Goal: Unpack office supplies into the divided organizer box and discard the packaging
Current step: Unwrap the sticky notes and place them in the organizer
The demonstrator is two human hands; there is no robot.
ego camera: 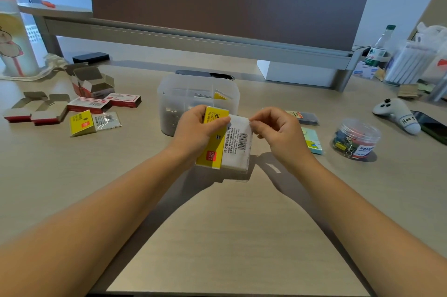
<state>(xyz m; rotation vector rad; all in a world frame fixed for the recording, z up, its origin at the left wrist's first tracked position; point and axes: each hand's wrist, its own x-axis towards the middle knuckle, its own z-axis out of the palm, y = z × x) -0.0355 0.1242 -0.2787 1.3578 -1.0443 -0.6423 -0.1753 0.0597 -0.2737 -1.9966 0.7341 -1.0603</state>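
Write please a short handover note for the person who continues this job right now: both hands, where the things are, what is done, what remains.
Left hand grips the sticky note pack, held above the desk. Right hand pinches the pack's top right corner of wrapper.
Organizer box stands just behind the hands; small metal items lie in its left compartment, something yellow at its right.
Done: opened cartons and an empty yellow wrapper lie at left.
Left: unwrap this pack, then the binder clip jar, the pastel notes and the dark packet at right; discard packaging.
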